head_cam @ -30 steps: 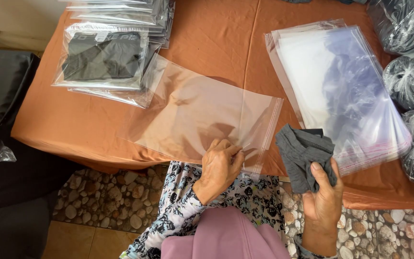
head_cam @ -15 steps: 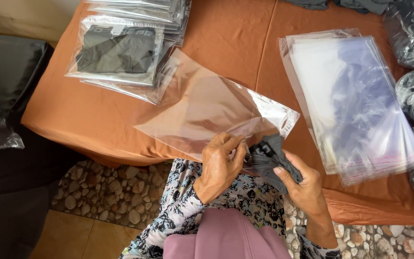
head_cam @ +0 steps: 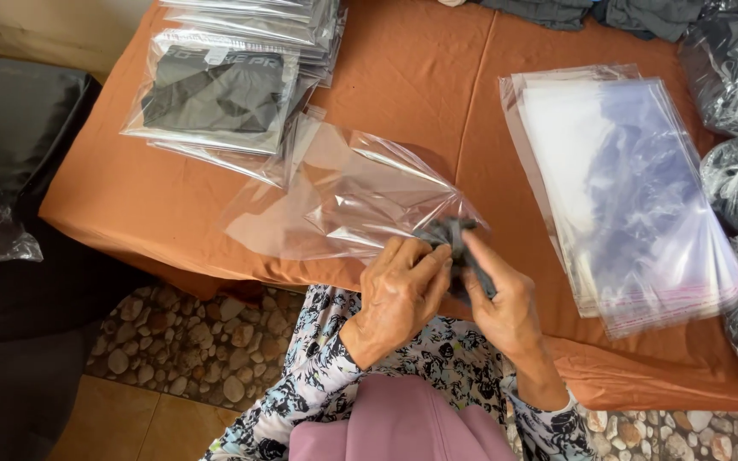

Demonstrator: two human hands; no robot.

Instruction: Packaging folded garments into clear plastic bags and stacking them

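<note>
A home packing spot: an orange-clothed table (head_cam: 403, 77) over pebble flooring (head_cam: 172, 350), with bagged garments (head_cam: 224, 94) upper left and empty plastic bags (head_cam: 634, 196) stacked right.

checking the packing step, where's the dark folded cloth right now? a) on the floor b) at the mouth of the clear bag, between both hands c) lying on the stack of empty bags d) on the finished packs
b: the dark folded cloth sits at the opening of the clear bag, pinched between the left hand and right hand.
</note>
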